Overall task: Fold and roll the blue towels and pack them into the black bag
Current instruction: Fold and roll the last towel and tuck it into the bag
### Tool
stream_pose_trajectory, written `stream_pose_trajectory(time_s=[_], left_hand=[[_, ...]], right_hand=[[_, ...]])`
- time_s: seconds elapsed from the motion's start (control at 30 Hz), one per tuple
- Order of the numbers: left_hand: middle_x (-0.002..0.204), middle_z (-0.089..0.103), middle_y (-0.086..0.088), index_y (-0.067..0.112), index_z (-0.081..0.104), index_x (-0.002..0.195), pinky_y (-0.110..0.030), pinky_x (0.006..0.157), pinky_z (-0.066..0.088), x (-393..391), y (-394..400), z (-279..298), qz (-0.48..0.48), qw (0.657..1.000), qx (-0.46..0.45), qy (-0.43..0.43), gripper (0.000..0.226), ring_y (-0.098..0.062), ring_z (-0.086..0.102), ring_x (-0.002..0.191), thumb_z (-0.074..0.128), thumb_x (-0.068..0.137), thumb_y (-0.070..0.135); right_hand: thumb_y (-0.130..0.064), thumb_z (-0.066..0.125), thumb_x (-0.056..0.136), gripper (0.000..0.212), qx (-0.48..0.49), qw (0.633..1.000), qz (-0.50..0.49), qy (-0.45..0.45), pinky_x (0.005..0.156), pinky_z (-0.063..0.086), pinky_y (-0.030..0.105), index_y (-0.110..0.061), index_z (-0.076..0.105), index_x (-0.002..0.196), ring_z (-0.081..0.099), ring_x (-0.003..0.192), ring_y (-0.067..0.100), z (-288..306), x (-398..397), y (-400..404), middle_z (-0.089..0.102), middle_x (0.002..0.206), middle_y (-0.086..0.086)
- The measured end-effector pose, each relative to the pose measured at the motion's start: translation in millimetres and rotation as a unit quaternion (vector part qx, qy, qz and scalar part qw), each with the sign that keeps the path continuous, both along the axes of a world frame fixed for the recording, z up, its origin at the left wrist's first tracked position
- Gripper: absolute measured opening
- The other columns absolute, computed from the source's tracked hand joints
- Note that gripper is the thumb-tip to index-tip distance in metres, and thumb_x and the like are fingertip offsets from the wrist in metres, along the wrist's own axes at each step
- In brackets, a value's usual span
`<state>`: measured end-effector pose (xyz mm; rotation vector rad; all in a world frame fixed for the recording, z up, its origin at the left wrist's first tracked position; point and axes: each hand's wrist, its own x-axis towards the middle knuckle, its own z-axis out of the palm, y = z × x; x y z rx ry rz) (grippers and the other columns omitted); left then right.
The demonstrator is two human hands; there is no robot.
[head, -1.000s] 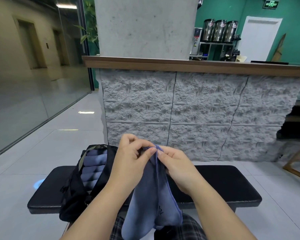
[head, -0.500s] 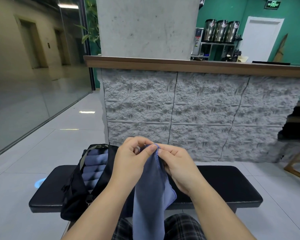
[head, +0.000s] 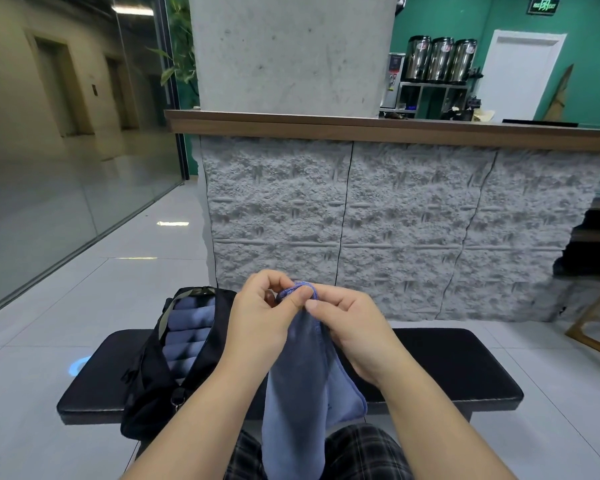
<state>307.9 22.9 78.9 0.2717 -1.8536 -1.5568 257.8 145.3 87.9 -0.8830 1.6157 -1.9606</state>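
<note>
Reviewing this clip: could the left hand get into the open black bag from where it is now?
Probably yes. The black bag sits open on the bench just beside the left hand, nothing between them, but its grip pinches the blue towel.

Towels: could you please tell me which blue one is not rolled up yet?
The towel hanging from both hands, left hand and right hand pinching its top edge. The others lie rolled inside the bag.
</note>
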Motion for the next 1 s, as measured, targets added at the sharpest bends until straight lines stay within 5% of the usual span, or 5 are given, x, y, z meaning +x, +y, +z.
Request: stream_pose_trajectory(time_s=[0.17, 0.37, 0.67, 0.8, 1.0], left_hand=[[0.052, 0.044, 0.010, 0.016, 0.052, 0.063, -0.016, 0.049, 0.032, -5.1, -9.6, 3.7, -0.047, 0.998, -0.029, -0.028, 0.025, -0.003, 0.037, 0.050, 0.071, 0.080, 0.017], [0.074, 0.057, 0.011, 0.030, 0.050, 0.083, -0.031, 0.070, 0.043, -10.1, -21.4, 0.4, -0.123, 0.974, -0.163, -0.094, 0.009, -0.010, 0.051, 0.070, 0.059, 0.086, 0.028], [0.080, 0.052, 0.004, 0.025, 0.034, 0.074, -0.029, 0.063, 0.034, -5.3, -40.8, -10.1, -0.108, 0.828, -0.438, -0.333, 0.021, -0.019, 0.051, 0.080, 0.044, 0.091, 0.020], [0.084, 0.047, 0.004, 0.023, 0.030, 0.071, -0.038, 0.096, 0.031, -7.6, -69.7, -13.3, -0.061, 0.732, -0.539, -0.413, 0.025, -0.026, 0.053, 0.103, 0.033, 0.096, 0.020], [0.103, 0.052, -0.005, 0.015, 0.054, 0.098, -0.032, 0.084, 0.038, -14.0, -91.9, 14.2, -0.016, 0.737, -0.564, -0.371, 0.026, -0.025, 0.053, 0.102, 0.036, 0.100, 0.034]], right_hand=[[0.001, 0.058, 0.089, 0.021, 0.037, 0.997, -0.028, 0.064, 0.094, 0.049, 0.027, -0.010, 0.072, 0.100, 0.067, 0.101, 0.016, 5.5, -9.3, 3.2, 0.073, 0.101, 0.006], [-0.001, 0.050, 0.094, 0.024, 0.060, 0.989, -0.105, 0.083, 0.073, 0.050, 0.029, -0.011, 0.070, 0.086, 0.063, 0.077, 0.014, 32.6, -29.1, 10.0, 0.071, 0.081, 0.007], [-0.005, 0.042, 0.098, 0.026, -0.015, 0.979, -0.191, 0.067, 0.080, 0.051, 0.034, -0.011, 0.065, 0.089, 0.063, 0.082, 0.018, 84.2, -49.7, 33.5, 0.068, 0.087, 0.008], [-0.005, 0.040, 0.099, 0.027, -0.044, 0.972, -0.224, 0.046, 0.076, 0.050, 0.031, -0.012, 0.063, 0.087, 0.062, 0.078, 0.016, 95.3, -60.2, 51.4, 0.067, 0.084, 0.006], [-0.003, 0.039, 0.098, 0.031, 0.003, 0.953, -0.295, 0.069, 0.071, 0.043, 0.030, -0.014, 0.061, 0.080, 0.055, 0.074, 0.015, 82.4, -80.6, 71.2, 0.063, 0.076, 0.003]])
